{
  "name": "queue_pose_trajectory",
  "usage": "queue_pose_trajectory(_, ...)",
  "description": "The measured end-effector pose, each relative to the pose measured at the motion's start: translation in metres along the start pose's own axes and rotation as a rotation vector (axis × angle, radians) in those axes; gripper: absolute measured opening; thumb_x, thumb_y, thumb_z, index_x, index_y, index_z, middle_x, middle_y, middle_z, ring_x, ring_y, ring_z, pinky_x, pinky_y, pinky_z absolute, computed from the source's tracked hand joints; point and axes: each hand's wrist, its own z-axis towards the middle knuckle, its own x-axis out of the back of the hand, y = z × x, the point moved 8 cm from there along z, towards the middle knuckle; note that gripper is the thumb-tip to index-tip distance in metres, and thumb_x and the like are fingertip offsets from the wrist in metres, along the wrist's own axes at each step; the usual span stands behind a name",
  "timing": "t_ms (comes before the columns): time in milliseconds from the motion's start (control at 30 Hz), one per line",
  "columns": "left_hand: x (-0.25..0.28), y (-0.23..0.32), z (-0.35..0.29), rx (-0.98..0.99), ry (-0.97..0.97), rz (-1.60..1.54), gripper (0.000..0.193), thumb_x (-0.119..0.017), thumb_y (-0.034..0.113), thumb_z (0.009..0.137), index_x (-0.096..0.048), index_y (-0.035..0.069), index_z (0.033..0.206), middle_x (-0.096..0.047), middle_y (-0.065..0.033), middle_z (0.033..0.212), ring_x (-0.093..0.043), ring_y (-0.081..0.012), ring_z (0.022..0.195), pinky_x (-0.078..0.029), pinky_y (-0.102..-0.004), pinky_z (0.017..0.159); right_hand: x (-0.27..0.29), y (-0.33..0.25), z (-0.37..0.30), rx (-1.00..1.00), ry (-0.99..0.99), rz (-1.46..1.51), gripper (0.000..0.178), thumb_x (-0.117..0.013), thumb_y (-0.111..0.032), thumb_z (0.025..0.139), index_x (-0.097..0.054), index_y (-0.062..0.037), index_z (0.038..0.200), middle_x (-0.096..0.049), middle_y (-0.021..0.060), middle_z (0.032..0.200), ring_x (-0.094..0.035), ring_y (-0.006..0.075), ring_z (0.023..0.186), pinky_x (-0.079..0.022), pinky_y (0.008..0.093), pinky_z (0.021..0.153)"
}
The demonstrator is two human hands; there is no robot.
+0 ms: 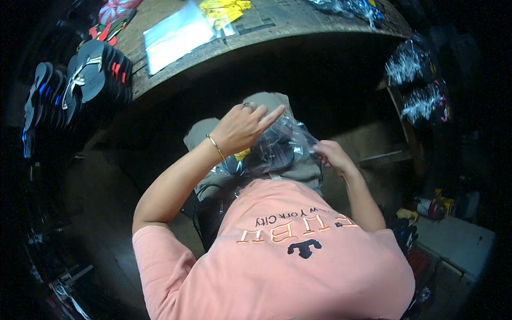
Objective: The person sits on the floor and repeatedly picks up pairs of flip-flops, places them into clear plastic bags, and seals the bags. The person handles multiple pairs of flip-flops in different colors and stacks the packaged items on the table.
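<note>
A clear plastic bag [292, 131] lies across my lap, with dark footwear, apparently flip-flops [276, 157], inside it. My right hand [336, 157] pinches the bag's right edge and draws the film out taut. Over the bag's upper left, my left hand [240, 127] is raised with the index finger stretched out and the other fingers loosely bent; nothing shows in its grasp. A gold bangle circles that wrist. Just below the left hand is a yellow tag [242, 154], beside more dark footwear under shiny film. The left palm is hidden.
A curved wooden table [266, 33] spans the far side, bearing a stack of clear bags [178, 35] and yellow tags [224, 10]. Stacked flip-flops [96, 72] stand at its left end. Wrapped bundles [404, 69] sit at the right. A pale box [458, 242] lies lower right.
</note>
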Motion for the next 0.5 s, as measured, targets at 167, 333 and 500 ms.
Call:
queue_pose_trajectory(167,-0.067,-0.017,-0.030,0.511,-0.221,-0.601,0.020,-0.063,0.024,0.095,-0.072,0.006,0.091,-0.061,-0.0078,0.082,-0.057,-0.0184,0.070,-0.041,-0.0319,0.057,0.007,-0.076,0.004,0.575,0.267,-0.463,0.029,-0.061,-0.027,0.104,-0.064,-0.0027,0.088,-0.059,0.0059,0.081,-0.060,0.0194,0.080,-0.049,0.0365,0.073)
queue_pose_trajectory(333,-0.055,-0.039,-0.005,1.078,0.174,-2.036,0.020,-0.054,0.013,0.098,-0.068,0.009,0.084,-0.049,0.0024,0.066,-0.041,-0.0084,0.053,-0.030,-0.0259,0.047,-0.002,-0.209,-0.082,1.312,0.562,-0.882,0.014,-0.071,-0.008,0.092,-0.067,-0.0055,0.106,-0.062,0.0130,0.123,-0.060,0.0343,0.117,-0.050,0.0455,0.097)
queue_pose_trajectory(500,-0.021,-0.015,0.038,0.702,0.453,-1.861,0.027,-0.048,0.021,0.103,-0.071,0.008,0.110,-0.056,0.0008,0.074,-0.049,-0.0083,0.060,-0.036,-0.0256,0.050,-0.039,-0.247,-0.145,1.574,0.430,-1.079,0.017,-0.073,-0.012,0.088,-0.067,-0.0076,0.103,-0.060,0.0128,0.132,-0.055,0.0358,0.127,-0.041,0.0502,0.107)
